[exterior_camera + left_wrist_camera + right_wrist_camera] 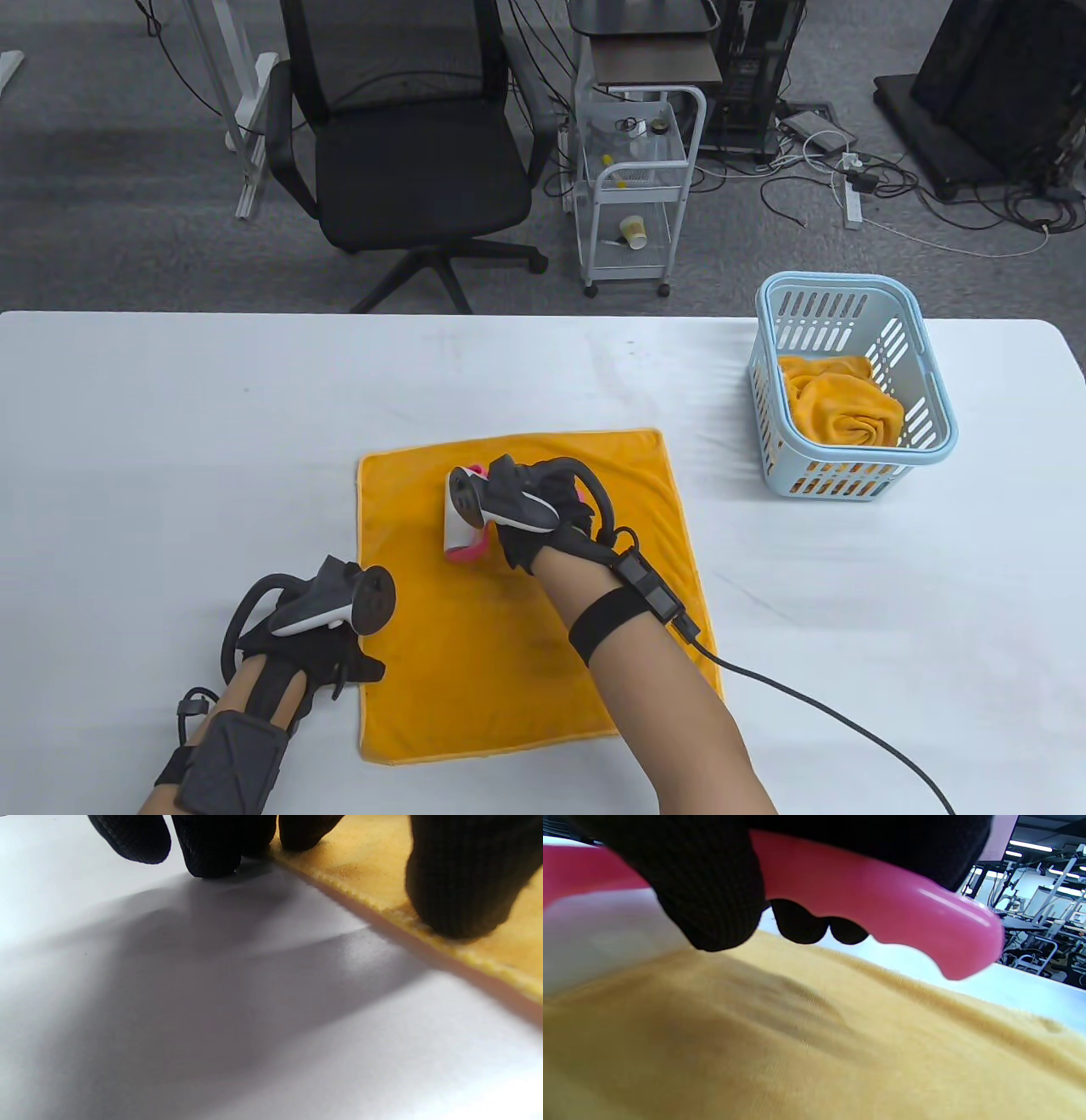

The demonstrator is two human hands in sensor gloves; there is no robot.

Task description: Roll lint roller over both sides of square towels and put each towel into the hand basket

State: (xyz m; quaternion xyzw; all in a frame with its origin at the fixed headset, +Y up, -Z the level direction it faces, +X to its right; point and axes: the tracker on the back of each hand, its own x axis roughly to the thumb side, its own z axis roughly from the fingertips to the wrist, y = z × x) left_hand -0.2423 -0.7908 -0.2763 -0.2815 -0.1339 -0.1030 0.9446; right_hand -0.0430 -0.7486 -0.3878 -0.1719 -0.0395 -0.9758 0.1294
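- Gloved left hand (318, 649) presses fingertips (460, 895) on the flat square orange towel's (543, 662) left edge, pinning it to the white table (170, 441).
- Right hand (543, 518), curled round the pink-handled lint roller (465, 526), is on the towel's upper middle, roller axis running near-to-far.
- Two towels: one flat, one crumpled orange towel (840, 412) inside the pale blue plastic hand basket (933, 407), far right, nearer the right hand.

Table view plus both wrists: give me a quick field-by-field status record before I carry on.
Towel on table: orange square towel spread flat near the front edge
Lint roller: lint roller with pink handle, lying on the towel's upper part
Right hand: right hand grips the roller handle
Left hand: left hand at the towel's left edge, fingertips pressing the hem, others on the table
Basket: light blue hand basket at right, apart from the towel
Basket contents: crumpled orange towel inside
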